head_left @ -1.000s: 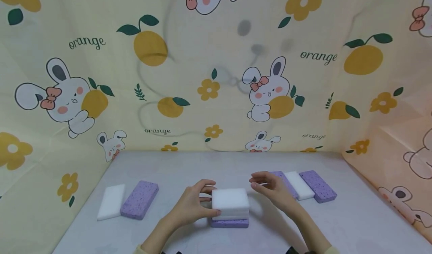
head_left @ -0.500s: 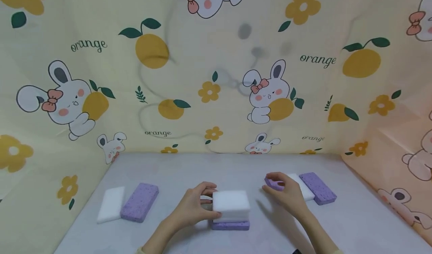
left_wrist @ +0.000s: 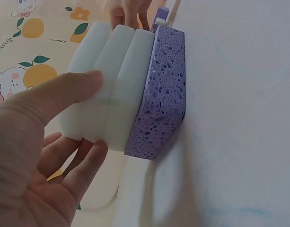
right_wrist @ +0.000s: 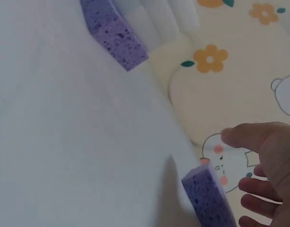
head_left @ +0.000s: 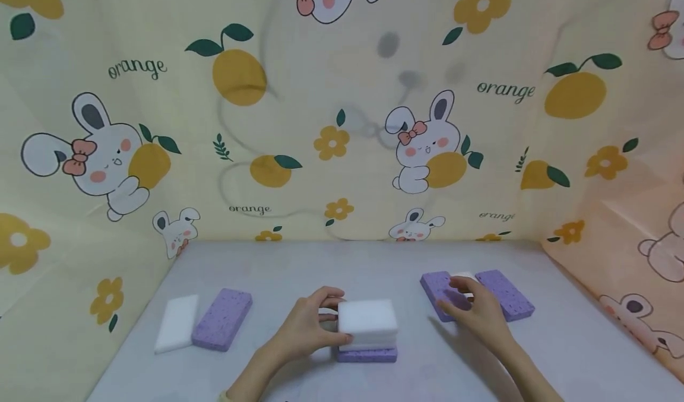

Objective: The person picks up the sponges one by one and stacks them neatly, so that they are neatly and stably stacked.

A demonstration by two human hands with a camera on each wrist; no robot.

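At the far left of the grey worktop [head_left: 299, 259] a white sponge [head_left: 177, 323] lies flat with a purple sponge [head_left: 222, 319] just beside it on its right, both well apart from the hands. Near the middle stands a stack [head_left: 367, 329]: the left wrist view shows three white sponges [left_wrist: 107, 90] piled on a purple base sponge [left_wrist: 162, 94]. The left hand [head_left: 306, 325] holds this stack from its left side, thumb on the near edge of the white layers and fingers [head_left: 328, 296] curled round the far edge, so the fingers are narrow and closed about the stack. To the right, the right hand [head_left: 477, 308] reaches over a row of three sponges, a purple one [head_left: 435, 289], a white one [head_left: 464, 278] mostly hidden under the hand, and another purple one [head_left: 504, 295]. Its fingers are loosely spread and lie on or just over the first purple sponge; whether they grip anything I cannot tell. Cloth printed with rabbits and oranges [head_left: 342, 105] walls in the worktop.
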